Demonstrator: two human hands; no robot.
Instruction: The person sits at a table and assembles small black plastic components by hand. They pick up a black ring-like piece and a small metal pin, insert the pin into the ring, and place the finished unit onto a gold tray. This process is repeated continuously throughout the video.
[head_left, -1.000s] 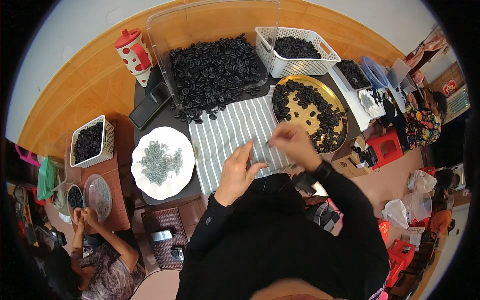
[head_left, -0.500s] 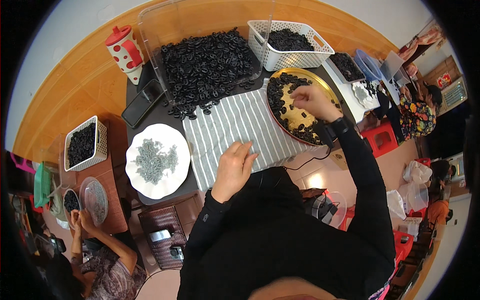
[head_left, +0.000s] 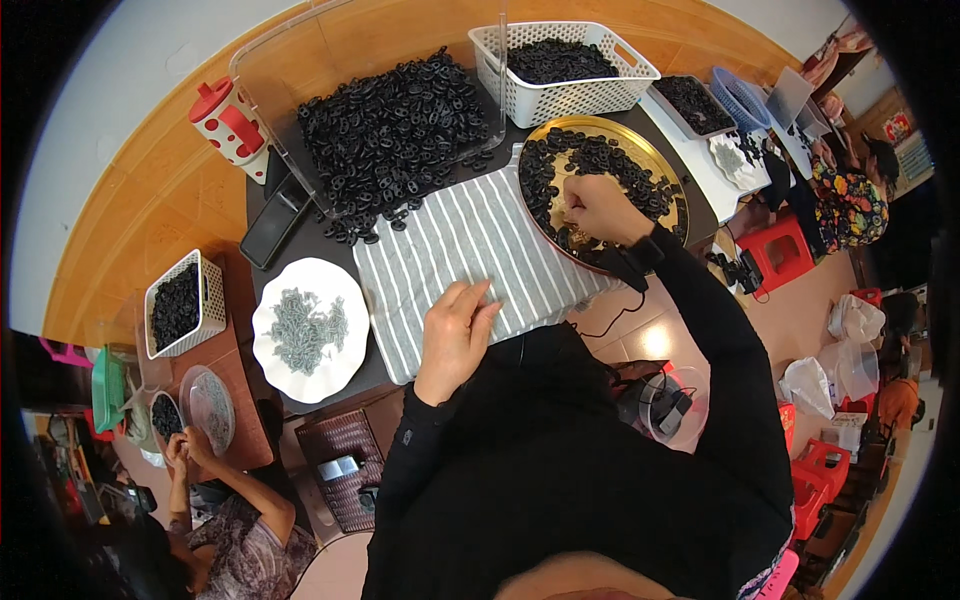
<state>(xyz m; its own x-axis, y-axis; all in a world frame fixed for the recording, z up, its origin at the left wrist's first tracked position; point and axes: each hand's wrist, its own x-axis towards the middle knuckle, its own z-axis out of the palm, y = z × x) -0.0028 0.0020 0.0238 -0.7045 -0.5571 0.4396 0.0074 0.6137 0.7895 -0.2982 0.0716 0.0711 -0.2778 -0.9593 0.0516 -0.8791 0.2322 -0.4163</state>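
Observation:
My right hand (head_left: 604, 209) is over the round gold tray (head_left: 655, 160), its fingers curled down and closed among small black oval plastic pieces (head_left: 597, 153). Whatever the fingertips hold is hidden. My left hand (head_left: 455, 340) rests at the near edge of a grey-and-white striped cloth (head_left: 445, 240), fingers loosely apart and nothing visible in them. To its left stands a scalloped white plate (head_left: 345, 372) with a heap of small grey pieces (head_left: 305, 330). Beyond the cloth, a clear bin (head_left: 270, 140) lies tipped toward me, with a large pile of black pieces (head_left: 390, 130) spilling out.
Behind the tray stands a white perforated basket (head_left: 570, 98) of black pieces. A phone (head_left: 272, 225) and a red-dotted tumbler (head_left: 228, 125) are at the far left. A cable (head_left: 625, 312) hangs from my right wrist. At lower left, another person's hands (head_left: 188, 447) work over bowls.
My right hand has moved toward me and left within the tray, its fingers now lower among the black pieces. The whole view has shifted slightly. My left hand stays by the cloth's near edge.

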